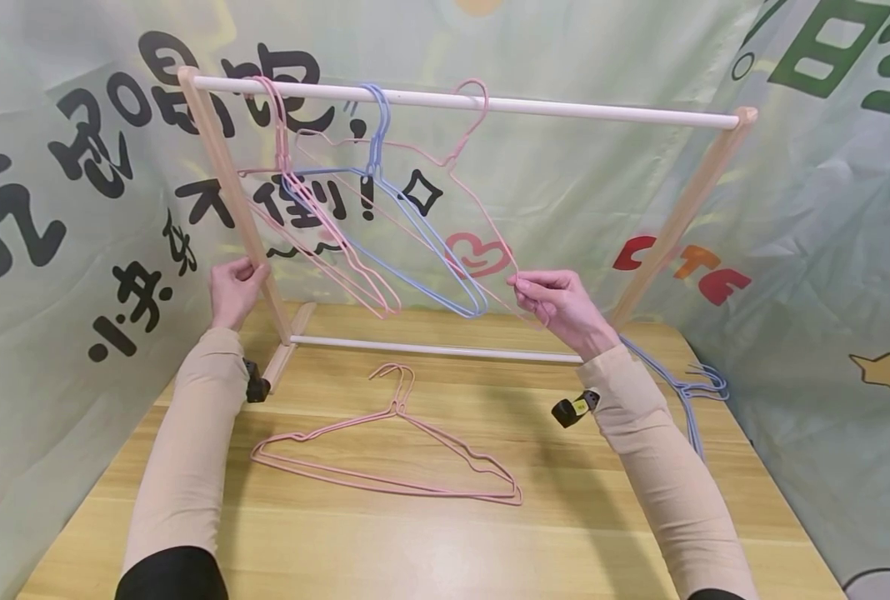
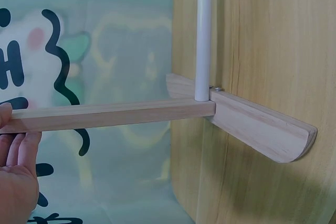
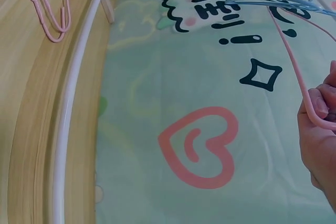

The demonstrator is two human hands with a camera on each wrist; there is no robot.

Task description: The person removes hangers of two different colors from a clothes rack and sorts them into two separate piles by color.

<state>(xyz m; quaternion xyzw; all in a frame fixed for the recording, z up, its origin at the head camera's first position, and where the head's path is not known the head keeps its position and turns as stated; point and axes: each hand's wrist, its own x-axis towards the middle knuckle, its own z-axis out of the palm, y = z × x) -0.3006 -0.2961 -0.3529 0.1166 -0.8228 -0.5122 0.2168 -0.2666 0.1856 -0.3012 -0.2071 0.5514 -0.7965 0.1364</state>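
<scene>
My right hand (image 1: 561, 308) pinches the lower right corner of a pink clothes hanger (image 1: 470, 136), whose hook hangs over the white top rod (image 1: 610, 112) of a clothes rack. In the right wrist view, fingers curl around the bent pink wire (image 3: 295, 69). At the left, my left hand (image 1: 235, 293) grips the rack's wooden side post (image 1: 223, 167) low down; the left wrist view has the thumb above the post and fingers beneath. Blue hangers (image 1: 376, 150) hang left of the held one, and further left are more pink hangers (image 1: 281, 150).
Two or so pink hangers (image 1: 398, 408) lie stacked on the wooden table (image 1: 415, 550) in front of the rack. Blue hangers (image 1: 703, 388) lie at the right, partly behind my right forearm. A white lower bar (image 1: 445, 350) joins the rack's feet. Printed cloth (image 1: 827, 250) surrounds the table.
</scene>
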